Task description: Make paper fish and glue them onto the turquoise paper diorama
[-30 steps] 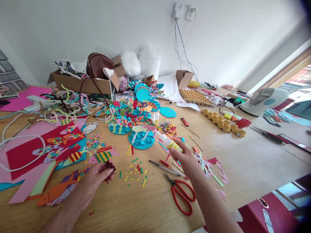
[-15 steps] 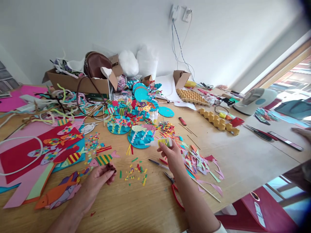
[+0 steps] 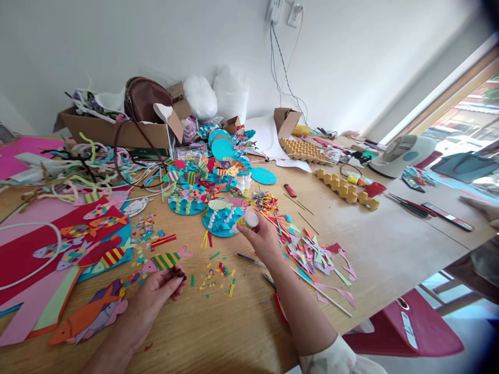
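Note:
My right hand (image 3: 262, 240) is closed around a small glue bottle (image 3: 247, 222) with a yellow label, tipped toward a teal paper disc (image 3: 218, 224) with white strips and a paper fish on it. My left hand (image 3: 158, 289) rests on the wooden table (image 3: 390, 249) and pinches a small dark red paper scrap (image 3: 179, 271). A striped paper fish (image 3: 166, 260) lies just above that hand. Small coloured paper bits (image 3: 218, 275) are scattered between my hands. My right forearm covers most of the red scissors (image 3: 278, 302).
More teal discs with paper fish (image 3: 195, 195) crowd the table's middle. Pink and red sheets with fish (image 3: 58, 244) lie left, a cardboard box with a brown bag (image 3: 128, 124) behind. Yellow cardboard trays (image 3: 345, 189), a small fan (image 3: 401, 153) and another person's hand (image 3: 481, 208) are at right.
My right hand has carried the glue bottle left and forward to the teal disc, tilting its tip down. The view swung right. My left hand has stayed in place.

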A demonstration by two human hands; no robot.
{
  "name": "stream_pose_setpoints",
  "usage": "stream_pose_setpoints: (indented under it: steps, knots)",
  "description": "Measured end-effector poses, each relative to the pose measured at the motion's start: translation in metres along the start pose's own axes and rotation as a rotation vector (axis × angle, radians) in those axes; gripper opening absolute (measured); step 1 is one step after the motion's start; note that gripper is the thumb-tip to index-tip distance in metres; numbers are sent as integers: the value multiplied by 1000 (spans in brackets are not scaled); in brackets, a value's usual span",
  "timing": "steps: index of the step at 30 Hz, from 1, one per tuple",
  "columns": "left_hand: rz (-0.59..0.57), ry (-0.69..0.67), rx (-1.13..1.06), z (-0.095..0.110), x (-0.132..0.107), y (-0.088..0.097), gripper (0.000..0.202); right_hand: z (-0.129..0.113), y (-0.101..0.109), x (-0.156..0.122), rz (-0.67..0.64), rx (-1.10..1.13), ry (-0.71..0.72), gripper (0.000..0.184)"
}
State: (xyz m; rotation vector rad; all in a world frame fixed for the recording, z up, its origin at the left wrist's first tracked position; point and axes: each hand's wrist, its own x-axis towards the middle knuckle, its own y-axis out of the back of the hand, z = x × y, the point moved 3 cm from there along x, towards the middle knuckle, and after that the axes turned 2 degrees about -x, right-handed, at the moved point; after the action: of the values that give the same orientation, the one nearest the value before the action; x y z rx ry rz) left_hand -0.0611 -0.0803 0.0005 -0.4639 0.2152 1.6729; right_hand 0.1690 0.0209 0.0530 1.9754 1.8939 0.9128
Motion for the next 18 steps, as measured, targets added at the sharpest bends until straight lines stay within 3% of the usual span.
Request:
stream_pose_setpoints:
  steps: [18]
  knots:
    - [-9, -40, 83, 3, -1, -1, 31, 5, -15, 10, -21, -117, 48, 21]
